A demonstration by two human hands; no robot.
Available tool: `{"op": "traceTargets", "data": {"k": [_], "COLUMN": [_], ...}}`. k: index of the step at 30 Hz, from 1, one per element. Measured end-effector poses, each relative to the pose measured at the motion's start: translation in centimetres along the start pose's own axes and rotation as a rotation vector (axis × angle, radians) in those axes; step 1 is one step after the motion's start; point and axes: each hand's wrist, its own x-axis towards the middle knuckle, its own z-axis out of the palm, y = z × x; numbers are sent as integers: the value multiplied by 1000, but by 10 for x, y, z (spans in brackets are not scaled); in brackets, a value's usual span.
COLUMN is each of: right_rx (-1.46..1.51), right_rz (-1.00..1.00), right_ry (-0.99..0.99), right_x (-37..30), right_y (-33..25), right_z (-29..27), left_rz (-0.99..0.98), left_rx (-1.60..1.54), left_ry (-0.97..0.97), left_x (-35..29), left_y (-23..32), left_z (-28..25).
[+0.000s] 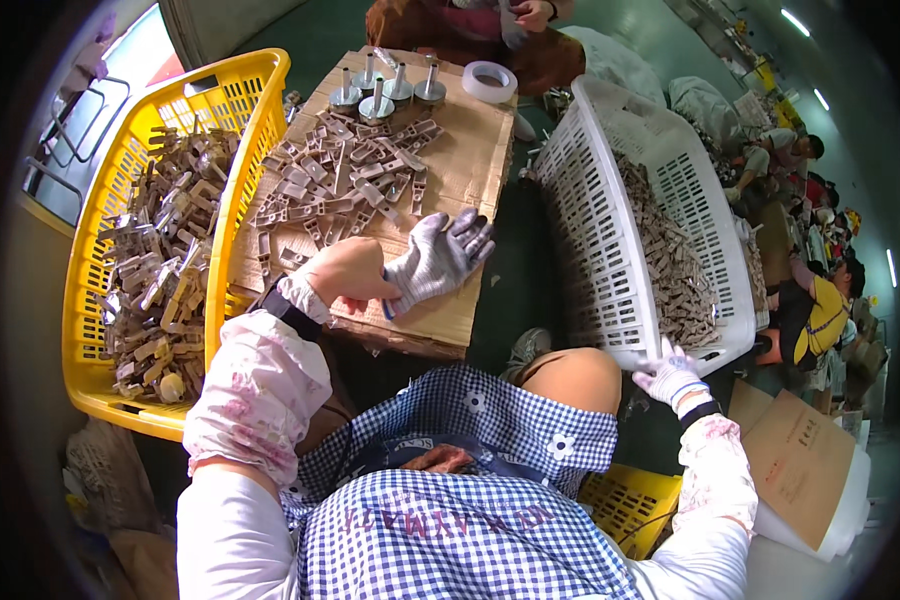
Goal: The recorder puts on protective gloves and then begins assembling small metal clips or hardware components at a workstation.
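Observation:
My left hand, bare, is closed at the cuff of a grey knit glove, whose fingers point away to the right. It is over the near part of a cardboard-covered surface. Just beyond lies a loose pile of small brownish metal brackets. Well to the right, my right hand wears a light knit glove. Its fingers are apart beside the near corner of a white plastic basket, which holds many similar brackets; whether they touch the rim I cannot tell.
On the left a yellow basket is heaped with metal parts. Several round metal pieces with upright posts and a tape roll stand at the cardboard's far end. Another person's hand shows beyond. Cardboard lies at lower right.

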Motion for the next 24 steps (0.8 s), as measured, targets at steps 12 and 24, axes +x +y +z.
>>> {"op": "traceTargets", "data": {"k": [12, 24], "right_rx": [1814, 2085], "right_rz": [-421, -597], "right_ry": [-118, 156], "right_x": [28, 80], "right_y": [-203, -237], "right_z": [-228, -212], "left_rz": [716, 491], "left_rx": [-396, -1227], "left_ry": [1294, 750], "left_x": [9, 14], "left_y": [47, 45], "left_z": [-7, -7]}}
